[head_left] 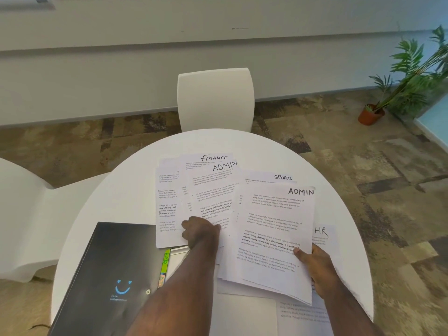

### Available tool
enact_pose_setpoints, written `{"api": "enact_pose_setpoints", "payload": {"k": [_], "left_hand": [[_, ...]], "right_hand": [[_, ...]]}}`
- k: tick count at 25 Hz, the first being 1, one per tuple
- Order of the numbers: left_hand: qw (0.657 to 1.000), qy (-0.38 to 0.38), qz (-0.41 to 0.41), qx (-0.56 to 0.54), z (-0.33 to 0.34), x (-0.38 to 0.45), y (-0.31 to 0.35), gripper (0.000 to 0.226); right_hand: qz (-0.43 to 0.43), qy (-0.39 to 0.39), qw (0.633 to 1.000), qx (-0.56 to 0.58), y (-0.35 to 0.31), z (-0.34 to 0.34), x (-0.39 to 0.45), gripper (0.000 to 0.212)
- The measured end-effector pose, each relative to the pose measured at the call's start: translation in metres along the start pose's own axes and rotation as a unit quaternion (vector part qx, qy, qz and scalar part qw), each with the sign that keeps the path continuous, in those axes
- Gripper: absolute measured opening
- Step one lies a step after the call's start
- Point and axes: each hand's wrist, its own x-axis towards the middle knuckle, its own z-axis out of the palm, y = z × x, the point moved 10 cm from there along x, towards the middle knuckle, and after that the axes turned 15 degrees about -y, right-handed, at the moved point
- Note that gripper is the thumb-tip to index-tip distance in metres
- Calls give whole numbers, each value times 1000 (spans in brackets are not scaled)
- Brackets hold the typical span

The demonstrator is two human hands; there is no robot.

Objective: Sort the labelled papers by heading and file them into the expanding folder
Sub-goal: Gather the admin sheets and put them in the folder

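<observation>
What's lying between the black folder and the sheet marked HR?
In the head view, between the black folder and the HR sheet lie the left hand and the fanned papers, with an ADMIN sheet topmost.

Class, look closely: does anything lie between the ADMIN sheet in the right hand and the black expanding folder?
Yes. The left hand and its forearm cross the gap between the ADMIN sheet and the expanding folder, pressing the other pile.

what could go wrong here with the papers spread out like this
Two ADMIN sheets lie apart, one under the left hand, one held by the right hand, so they might get filed separately. The HR sheet is half buried and easy to miss. Sheets near the table edge by the right hand could slide off.
</observation>
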Motion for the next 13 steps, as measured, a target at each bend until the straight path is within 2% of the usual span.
{"api": "enact_pose_setpoints", "payload": {"k": [3, 8, 10, 13], "left_hand": [[999, 23, -12, 29, -1, 3, 3, 82], [1000, 14, -11, -4, 0, 7, 3, 77], [999, 1, 22, -33, 0, 11, 2, 65], [985, 0, 125, -119, -6, 9, 0, 47]], "right_hand": [[-3, -1, 1000, -2, 1, -3, 0, 28], [-14, -1, 1000, 16, 1, -8, -2, 29], [-16, -5, 999, 35, -1, -9, -2, 27], [-18, -24, 997, 70, -7, -4, 0, 25]]}}
